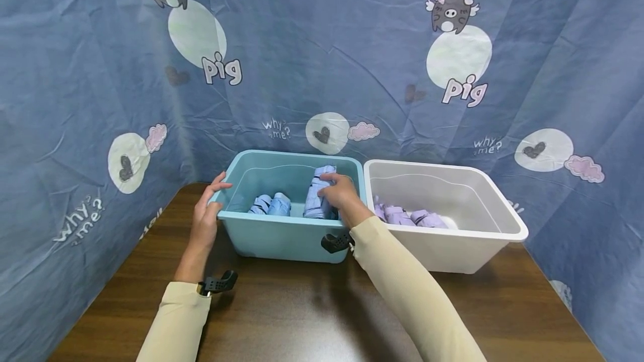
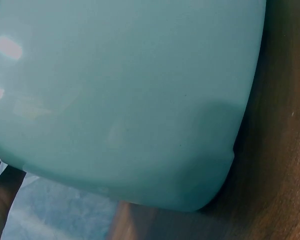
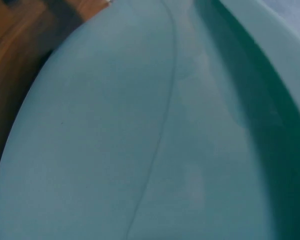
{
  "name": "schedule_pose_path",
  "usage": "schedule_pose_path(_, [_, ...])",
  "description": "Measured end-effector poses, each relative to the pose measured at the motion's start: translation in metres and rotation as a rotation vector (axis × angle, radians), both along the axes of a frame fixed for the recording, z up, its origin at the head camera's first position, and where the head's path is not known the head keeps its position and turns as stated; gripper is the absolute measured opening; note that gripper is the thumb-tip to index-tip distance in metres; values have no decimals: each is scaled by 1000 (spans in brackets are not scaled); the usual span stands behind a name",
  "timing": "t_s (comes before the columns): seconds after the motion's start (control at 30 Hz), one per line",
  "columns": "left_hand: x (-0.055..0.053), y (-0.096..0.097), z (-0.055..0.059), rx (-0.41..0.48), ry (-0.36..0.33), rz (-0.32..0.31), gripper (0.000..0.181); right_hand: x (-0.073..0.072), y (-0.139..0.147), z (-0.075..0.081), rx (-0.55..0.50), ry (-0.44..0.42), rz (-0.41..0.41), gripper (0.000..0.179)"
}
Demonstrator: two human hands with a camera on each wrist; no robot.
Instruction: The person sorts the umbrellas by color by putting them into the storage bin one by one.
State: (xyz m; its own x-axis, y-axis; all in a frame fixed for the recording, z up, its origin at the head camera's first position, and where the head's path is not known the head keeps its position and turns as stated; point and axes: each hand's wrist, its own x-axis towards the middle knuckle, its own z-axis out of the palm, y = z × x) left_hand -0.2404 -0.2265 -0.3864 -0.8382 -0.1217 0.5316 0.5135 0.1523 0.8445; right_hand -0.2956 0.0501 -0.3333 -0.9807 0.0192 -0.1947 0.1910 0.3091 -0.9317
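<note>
A blue plastic bin stands on the table with its upper side open. My right hand reaches inside and holds a rolled light-blue cloth with a dark band, which leans at the right end. Two shorter blue rolls, a striped roll and a plain roll, lie left of it. My left hand rests at the bin's left rim, its fingers fairly straight. In the left wrist view the bin's outer wall hides most of that hand. Only bin wall fills the right wrist view.
A white bin stands close against the blue bin's right side, with several purple rolls inside. Both sit on a dark wooden table. A blue patterned curtain hangs behind.
</note>
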Motion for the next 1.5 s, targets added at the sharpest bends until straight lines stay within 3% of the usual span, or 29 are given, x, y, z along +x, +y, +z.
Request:
schedule_pose_path(0.4, [4,2,4,-11,-2,1,45,0,-4,-3,199,-9,50,49])
schedule_pose_path(0.63, [2,3,2,3,-2,-8,45,1,-5,-3,97,-36,47,46])
schedule_pose_path(1.2, [4,5,5,18,-11,-3,45,-1,-5,-1,130,-50,45,44])
schedule_pose_path(1.3, [2,3,2,22,-6,-3,45,-1,-6,-1,131,-53,43,44])
schedule_pose_path(1.5, [-14,-5,-15,46,-12,-1,47,-2,-6,-1,121,-51,32,43])
